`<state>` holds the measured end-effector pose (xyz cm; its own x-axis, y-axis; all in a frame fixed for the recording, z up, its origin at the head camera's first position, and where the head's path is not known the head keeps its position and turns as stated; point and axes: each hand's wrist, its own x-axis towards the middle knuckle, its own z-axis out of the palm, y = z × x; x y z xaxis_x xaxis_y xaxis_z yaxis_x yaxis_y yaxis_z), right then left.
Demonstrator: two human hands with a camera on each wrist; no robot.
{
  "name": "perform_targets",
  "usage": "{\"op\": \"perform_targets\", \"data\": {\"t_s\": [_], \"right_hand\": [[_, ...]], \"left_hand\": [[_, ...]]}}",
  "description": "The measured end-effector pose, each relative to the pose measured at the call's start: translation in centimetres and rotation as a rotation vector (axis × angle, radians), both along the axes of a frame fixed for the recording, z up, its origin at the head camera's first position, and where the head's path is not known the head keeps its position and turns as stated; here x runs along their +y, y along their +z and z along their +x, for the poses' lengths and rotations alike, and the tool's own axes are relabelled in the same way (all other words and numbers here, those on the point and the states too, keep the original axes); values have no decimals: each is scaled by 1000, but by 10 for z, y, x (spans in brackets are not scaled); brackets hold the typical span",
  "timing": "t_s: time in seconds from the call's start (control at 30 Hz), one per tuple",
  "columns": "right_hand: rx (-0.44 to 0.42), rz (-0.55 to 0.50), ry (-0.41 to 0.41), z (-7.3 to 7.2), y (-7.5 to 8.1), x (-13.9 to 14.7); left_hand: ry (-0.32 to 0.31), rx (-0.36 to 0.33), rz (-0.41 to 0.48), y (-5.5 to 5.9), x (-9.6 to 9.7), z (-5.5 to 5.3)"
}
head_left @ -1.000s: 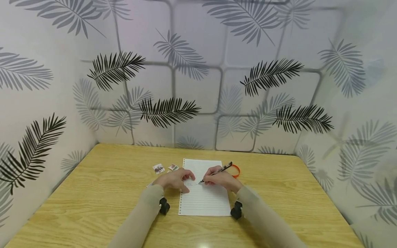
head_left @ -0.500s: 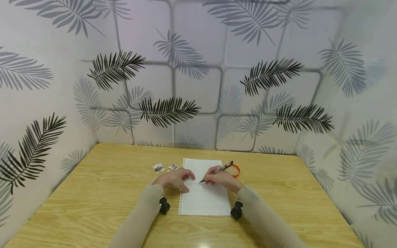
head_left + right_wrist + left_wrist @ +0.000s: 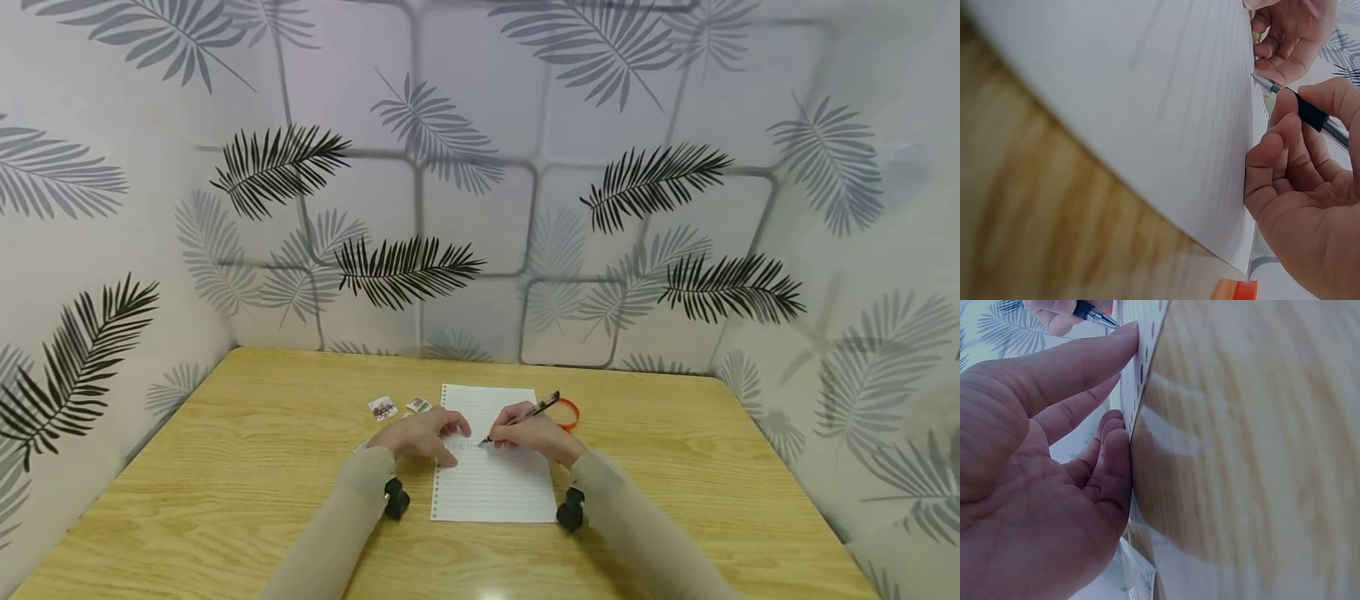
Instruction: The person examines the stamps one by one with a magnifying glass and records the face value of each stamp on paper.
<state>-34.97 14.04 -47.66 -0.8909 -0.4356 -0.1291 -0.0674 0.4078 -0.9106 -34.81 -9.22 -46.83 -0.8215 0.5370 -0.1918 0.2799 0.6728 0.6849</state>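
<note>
Under the spread left hand (image 3: 422, 435), ruled paper (image 3: 495, 493) could be slipping if right hand (image 3: 534, 432), pinching a pen (image 3: 1312, 115), is pushing.

An orange ring (image 3: 578, 412) and small printed cards (image 3: 382, 408) lie on the wood-grained table (image 3: 262, 433).

Pale walls (image 3: 352, 83), patterned with black and grey fronds (image 3: 408, 271) and outlines of rounded rectangles (image 3: 477, 218), stand behind and beside a yellowish, wood-grained bench (image 3: 247, 467); a small bright reflection (image 3: 492, 593) marks its near part.
</note>
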Motion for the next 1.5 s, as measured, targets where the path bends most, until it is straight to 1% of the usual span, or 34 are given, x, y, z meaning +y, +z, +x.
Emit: {"op": "perform_targets", "data": {"t_s": [0.23, 0.43, 0.57, 0.83, 1.13, 1.27, 1.5], "right_hand": [[-8, -12, -14, -1, -1, -1], [-4, -8, -1, -1, -2, -1], [4, 2, 5, 0, -2, -1], [3, -12, -18, 0, -3, -1], [10, 2, -1, -1, -4, -1], [-2, -4, 1, -2, -6, 1], [-48, -54, -3, -5, -5, 3]], "left_hand": [[-9, 10, -4, 0, -1, 0], [-16, 14, -1, -1, -2, 1], [-9, 12, 1, -1, -1, 1], [-5, 7, 3, 1, -1, 1], [11, -3, 3, 1, 0, 3], [8, -3, -7, 2, 0, 3], [9, -8, 4, 1, 0, 2]]}}
